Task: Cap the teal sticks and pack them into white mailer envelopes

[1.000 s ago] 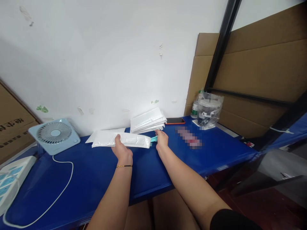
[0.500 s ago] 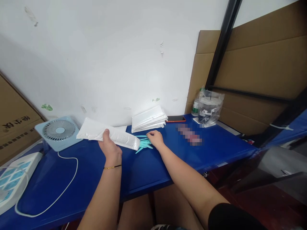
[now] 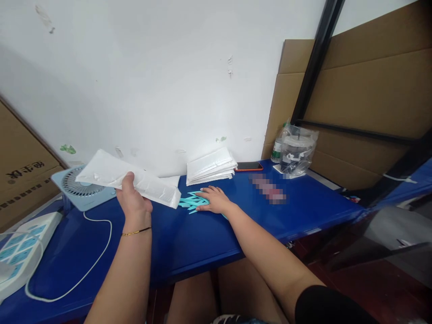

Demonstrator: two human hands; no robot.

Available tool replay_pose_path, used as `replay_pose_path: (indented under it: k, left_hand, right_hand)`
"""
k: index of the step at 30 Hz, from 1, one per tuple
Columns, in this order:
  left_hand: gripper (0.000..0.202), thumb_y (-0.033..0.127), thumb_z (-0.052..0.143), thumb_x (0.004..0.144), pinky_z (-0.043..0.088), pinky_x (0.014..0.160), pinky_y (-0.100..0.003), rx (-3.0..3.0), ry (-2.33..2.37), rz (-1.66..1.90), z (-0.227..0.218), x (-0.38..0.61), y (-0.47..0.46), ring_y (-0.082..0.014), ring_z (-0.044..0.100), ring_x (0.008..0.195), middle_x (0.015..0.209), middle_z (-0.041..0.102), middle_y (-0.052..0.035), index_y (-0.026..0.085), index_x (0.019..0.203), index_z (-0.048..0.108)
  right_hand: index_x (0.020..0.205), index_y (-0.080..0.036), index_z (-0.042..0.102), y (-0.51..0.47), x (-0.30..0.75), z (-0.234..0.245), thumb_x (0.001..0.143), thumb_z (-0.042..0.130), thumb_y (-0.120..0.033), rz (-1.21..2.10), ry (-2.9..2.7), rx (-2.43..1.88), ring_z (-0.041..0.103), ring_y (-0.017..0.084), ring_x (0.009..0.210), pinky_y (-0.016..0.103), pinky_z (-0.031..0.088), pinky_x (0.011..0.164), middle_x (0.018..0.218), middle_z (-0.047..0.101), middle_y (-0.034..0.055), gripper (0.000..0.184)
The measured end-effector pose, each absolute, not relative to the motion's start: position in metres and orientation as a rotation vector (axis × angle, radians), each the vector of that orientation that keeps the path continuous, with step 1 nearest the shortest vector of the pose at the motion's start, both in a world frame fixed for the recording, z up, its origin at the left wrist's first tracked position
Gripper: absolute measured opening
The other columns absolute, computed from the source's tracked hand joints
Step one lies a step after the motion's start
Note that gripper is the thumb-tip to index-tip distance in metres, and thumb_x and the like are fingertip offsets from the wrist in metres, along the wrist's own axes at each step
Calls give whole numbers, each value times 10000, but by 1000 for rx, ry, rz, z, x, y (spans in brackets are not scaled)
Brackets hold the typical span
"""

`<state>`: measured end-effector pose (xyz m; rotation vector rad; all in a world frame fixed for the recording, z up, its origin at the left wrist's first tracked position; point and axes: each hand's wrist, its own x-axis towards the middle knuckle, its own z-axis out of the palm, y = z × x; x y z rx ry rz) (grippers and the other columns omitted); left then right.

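My left hand (image 3: 133, 198) is closed around a white padded mailer (image 3: 111, 173), its thumb on top, and holds it tilted above the table in front of the fan. Low on the blue table (image 3: 182, 243) lies a loose heap of thin turquoise plastic strips (image 3: 191, 202), beside the mailer's right end. My right hand (image 3: 216, 200) rests palm down over the right part of this heap, fingers spread and touching the strips. Its palm hides some of them. Behind it, a stack of white padded mailers (image 3: 211, 166) lies against the wall.
A light blue fan (image 3: 91, 198) and a white power strip (image 3: 25, 252) with a cable stand at left. At the back right are a phone (image 3: 249, 166), a bottle (image 3: 276, 148) and a bagged cup (image 3: 299, 150). Cardboard (image 3: 378, 85) and a black post (image 3: 308, 67) border the right side.
My left hand has moved left and slightly down with the mailer. My right hand has gone from pinching at the strips' edge to lying spread over them.
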<state>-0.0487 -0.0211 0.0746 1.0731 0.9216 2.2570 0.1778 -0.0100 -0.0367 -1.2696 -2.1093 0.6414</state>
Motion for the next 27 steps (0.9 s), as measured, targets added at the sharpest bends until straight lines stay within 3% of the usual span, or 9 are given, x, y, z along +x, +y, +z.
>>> replay_pose_path:
  k: [4, 11, 15, 18, 21, 24, 27]
  left_hand:
    - [419, 201, 581, 743, 414, 1010, -378, 1146, 668, 2384, 99, -57, -30, -173, 573, 1062, 1162, 608, -50, 133, 1152, 523]
    - [365, 215, 562, 770, 435, 988, -394, 1335, 605, 2324, 118, -65, -43, -171, 589, 1018, 1108, 629, -6, 174, 1132, 536]
    - [419, 306, 607, 754, 425, 980, -389, 1503, 1069, 2310, 95, -84, -28, -198, 582, 1027, 1097, 626, -44, 156, 1136, 526]
    - [592, 388, 696, 641, 398, 962, -470, 1892, 1849, 1771, 65, -104, -12, -296, 563, 1049, 1100, 618, -107, 158, 1159, 522]
    - [782, 436, 700, 593, 296, 1012, -531, 2183, 2076, 1211, 41, -114, -6, -368, 450, 1188, 1267, 511, -184, 150, 1272, 438]
    - [915, 488, 679, 603, 151, 1057, -582, 2390, 2001, 1105, 27, -106, -14, -375, 228, 1336, 1418, 339, -200, 142, 1365, 308]
    - [672, 444, 599, 715, 183, 1095, -481, 2569, 1484, 994, 18, -85, -27, -283, 320, 1318, 1382, 429, -124, 216, 1318, 407]
  right_hand:
    - [1149, -404, 604, -11, 178, -36, 569, 701, -618, 685, -2059, -1259, 247, 342, 1323, 496, 86, 1072, 1356, 478, -5, 626]
    - [1150, -410, 604, -12, 180, -34, 590, 684, -625, 658, -2089, -1243, 253, 373, 1313, 529, 107, 1050, 1358, 477, 5, 606]
    - [1119, -405, 627, -14, 179, -33, 573, 705, -607, 668, -2110, -1209, 273, 361, 1306, 497, 140, 1057, 1333, 503, -6, 587]
    - [1109, -398, 634, -16, 176, -28, 572, 706, -606, 682, -2167, -1156, 304, 338, 1294, 471, 157, 1061, 1314, 521, -6, 580]
    - [1133, -376, 621, -19, 178, -16, 554, 726, -586, 629, -2123, -1133, 356, 318, 1260, 461, 158, 1062, 1273, 551, 12, 625]
    - [1090, -306, 649, -26, 192, 0, 633, 676, -569, 484, -2000, -1194, 478, 288, 1121, 418, 300, 965, 1154, 606, 58, 528]
    - [826, -244, 704, -43, 215, 9, 580, 723, -523, 510, -2047, -1317, 568, 211, 773, 308, 402, 702, 863, 652, 48, 373]
